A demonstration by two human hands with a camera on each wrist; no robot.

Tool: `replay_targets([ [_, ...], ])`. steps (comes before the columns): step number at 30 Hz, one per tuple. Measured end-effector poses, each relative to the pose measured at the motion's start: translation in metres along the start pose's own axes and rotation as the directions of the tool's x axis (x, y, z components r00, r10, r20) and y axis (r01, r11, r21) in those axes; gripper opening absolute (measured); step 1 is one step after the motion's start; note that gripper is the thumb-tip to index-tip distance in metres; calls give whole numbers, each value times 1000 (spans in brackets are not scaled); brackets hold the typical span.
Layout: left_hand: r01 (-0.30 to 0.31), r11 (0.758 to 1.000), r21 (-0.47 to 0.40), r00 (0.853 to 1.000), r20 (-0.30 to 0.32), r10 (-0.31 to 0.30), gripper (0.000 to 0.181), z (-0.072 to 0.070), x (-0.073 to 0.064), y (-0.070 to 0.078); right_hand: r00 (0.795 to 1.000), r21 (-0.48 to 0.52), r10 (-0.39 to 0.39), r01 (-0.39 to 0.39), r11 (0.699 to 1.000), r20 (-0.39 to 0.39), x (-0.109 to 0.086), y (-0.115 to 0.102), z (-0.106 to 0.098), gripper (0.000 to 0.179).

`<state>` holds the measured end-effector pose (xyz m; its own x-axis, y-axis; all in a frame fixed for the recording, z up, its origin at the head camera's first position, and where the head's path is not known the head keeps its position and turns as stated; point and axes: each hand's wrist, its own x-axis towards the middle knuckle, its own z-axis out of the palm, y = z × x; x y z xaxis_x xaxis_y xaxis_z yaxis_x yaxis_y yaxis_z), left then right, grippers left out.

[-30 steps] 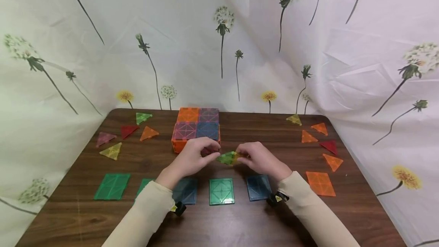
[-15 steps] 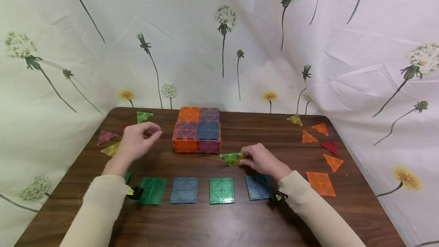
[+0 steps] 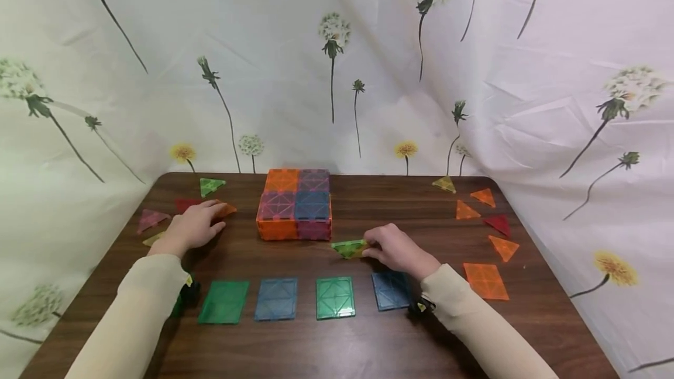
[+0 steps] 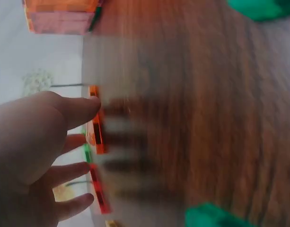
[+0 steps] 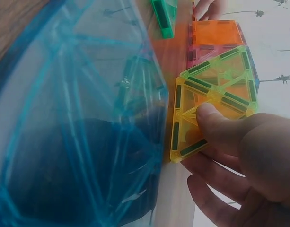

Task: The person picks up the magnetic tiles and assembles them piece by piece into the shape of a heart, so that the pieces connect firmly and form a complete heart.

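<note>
My right hand (image 3: 397, 247) pinches a yellow triangular magnetic tile (image 5: 181, 135) between thumb and fingers, right of the box. Along one edge of it sits a green triangular tile (image 5: 249, 78); the two are joined edge to edge and held up on a slant. Far to the left, my left hand (image 3: 192, 227) reaches over the tabletop with its fingers spread. Its fingertips are right at an orange triangular tile (image 3: 227, 210) lying flat. In the left wrist view the thumb overlaps that orange tile's edge, and a red triangular tile (image 4: 100, 191) lies by the other fingers.
A low box (image 3: 278, 229) of orange, purple and blue square tiles stands at the back. In front runs a row of green and blue squares (image 3: 276, 299). More triangles lie at the left, including a pink one (image 3: 151, 219). Orange triangles (image 3: 504, 247) and an orange square (image 3: 485, 281) lie right.
My left hand has left the joined tiles, swung left and come down at the orange triangle. My right hand stays nearly in place, still holding the yellow and green pair.
</note>
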<state>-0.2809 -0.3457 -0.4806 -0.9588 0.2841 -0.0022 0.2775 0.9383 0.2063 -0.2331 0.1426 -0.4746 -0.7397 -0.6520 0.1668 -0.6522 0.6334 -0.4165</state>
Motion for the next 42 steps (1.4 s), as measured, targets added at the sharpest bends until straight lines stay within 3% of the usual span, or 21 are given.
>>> replay_targets([
  [7,-17,999,-33,999,-40,16,34,1,-1,5,1000,-23,-8,8,1000,-16,0,1,3,32],
  [13,-89,995,-43,994,-72,86,14,-1,0,6,1000,-22,-15,14,1000,-25,0,2,2,33],
  [17,-75,996,-50,996,-54,72,17,-1,1,6,999,-29,-10,9,1000,-32,0,2,3,34],
  [21,-43,995,-90,998,-52,39,32,-3,-7,6,1000,-36,-1,0,999,-26,-1,0,5,39],
  [24,-46,988,-144,995,-94,33,41,-3,-14,6,1000,-36,1,-2,999,-20,-1,0,5,41],
  [29,-128,975,-181,973,-212,88,22,-5,-24,11,1000,-44,0,-1,999,-23,-1,0,2,39],
  [32,-188,962,-198,955,-265,133,16,-9,-30,27,1000,-49,8,-10,999,-24,0,1,1,38],
  [36,-307,923,-233,923,-309,229,19,-9,-38,63,1000,-48,17,-18,999,-16,-1,1,2,37],
  [40,-435,861,-265,886,-299,355,18,-2,-40,102,1000,-44,15,-16,999,-17,-1,2,4,38],
  [42,-466,840,-279,877,-275,395,15,1,-39,120,1000,-42,10,-11,999,-20,-1,2,5,39],
])
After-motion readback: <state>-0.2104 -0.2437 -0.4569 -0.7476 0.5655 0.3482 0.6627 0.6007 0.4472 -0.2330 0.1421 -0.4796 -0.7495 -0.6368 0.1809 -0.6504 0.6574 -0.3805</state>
